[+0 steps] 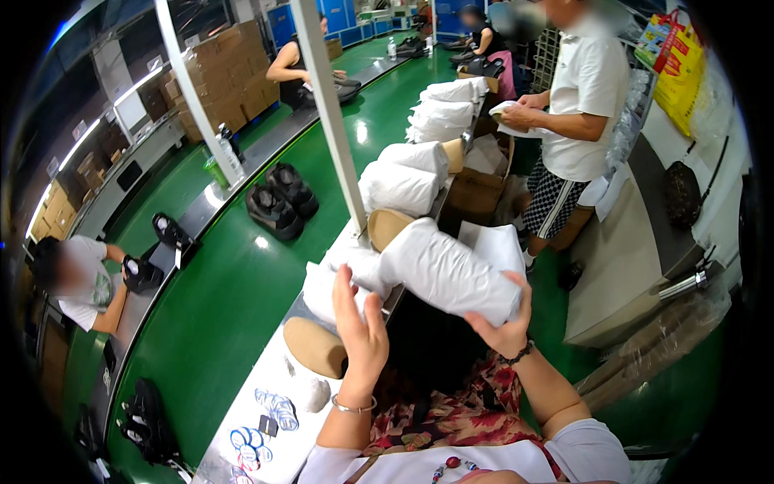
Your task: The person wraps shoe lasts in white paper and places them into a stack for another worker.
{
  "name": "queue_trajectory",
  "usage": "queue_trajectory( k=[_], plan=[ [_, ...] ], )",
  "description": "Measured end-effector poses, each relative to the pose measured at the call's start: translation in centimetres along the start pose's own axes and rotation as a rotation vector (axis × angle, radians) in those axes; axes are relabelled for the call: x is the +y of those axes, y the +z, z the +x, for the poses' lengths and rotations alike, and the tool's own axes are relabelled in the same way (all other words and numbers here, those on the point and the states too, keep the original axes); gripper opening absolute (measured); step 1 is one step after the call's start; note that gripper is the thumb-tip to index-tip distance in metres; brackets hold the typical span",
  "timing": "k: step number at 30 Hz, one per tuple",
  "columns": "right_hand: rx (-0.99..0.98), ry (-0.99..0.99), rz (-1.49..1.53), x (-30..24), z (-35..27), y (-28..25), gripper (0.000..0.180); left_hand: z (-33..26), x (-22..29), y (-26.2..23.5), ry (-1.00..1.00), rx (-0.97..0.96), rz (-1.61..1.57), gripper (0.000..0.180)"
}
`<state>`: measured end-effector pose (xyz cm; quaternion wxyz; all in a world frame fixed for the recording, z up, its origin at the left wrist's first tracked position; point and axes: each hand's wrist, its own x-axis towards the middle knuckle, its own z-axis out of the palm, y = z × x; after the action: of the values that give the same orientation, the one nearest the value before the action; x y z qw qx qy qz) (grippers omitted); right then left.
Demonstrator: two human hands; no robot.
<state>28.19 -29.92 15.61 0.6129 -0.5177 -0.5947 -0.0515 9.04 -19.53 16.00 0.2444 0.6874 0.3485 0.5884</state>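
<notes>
"Which step is in hand here?"

"I'd judge it to be the handling of a wrapped piece. The long, rounded bundle in crinkled white wrapping is up above the right edge of the long white tabletop, held by its near right end."

"By which hand?"

"The right hand. Its fingers are closed around that end, the thumb along the near side. The left hand is raised to the left of the bundle, fingers spread and pointing up — nothing gripped in them."

"Is the left one touching it?"

"I see a gap between the fingers and the bundle's far left end. A smooth tan curved piece shows right at that end; whether the wrapping holds it, I can't tell."

"What would the next move call for?"

"A steady right grip, I think, since it seems to carry all the weight. If the left hand is to help, it would need to come right and support the far end."

"Anything close by to mind?"

"A tan rounded shoe-like piece just left of the left hand, and more white wrapped bundles farther along."
</notes>
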Motion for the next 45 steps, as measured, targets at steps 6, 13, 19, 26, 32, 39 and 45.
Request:
queue_trajectory(
  k=[6,13,19,26,32,39,45],
  plan=[
    [-0.299,-0.228,0.106,-0.7,-1.9,0.1,0.087,-1.5,-0.8,-0.6,-0.723,-0.093,-0.918,0.030],
    [-0.229,0.469,0.334,0.1,-5.3,4.3,0.073,0.8,-3.5,-3.8,-0.653,-0.399,-0.211,0.047],
    [-0.101,0.320,0.264,0.4,0.0,11.7,0.071,7.9,-9.0,-6.4,-0.520,-0.202,-0.079,0.048],
    [-0.172,0.204,-0.030,2.5,-3.7,19.5,0.076,7.4,-17.8,-6.3,-0.693,-0.554,0.240,0.056],
    [-0.235,0.319,-0.113,3.6,-6.9,20.6,0.084,5.0,-21.7,-4.6,-0.413,-0.425,0.293,0.054],
    [-0.291,0.311,-0.164,2.5,-6.9,20.5,0.089,5.2,-21.2,-6.2,-0.500,-0.454,0.327,0.061],
    [-0.277,0.264,-0.204,0.8,-5.6,16.8,0.084,6.0,-17.3,-11.2,-0.408,-0.242,0.411,0.053]
  ],
)
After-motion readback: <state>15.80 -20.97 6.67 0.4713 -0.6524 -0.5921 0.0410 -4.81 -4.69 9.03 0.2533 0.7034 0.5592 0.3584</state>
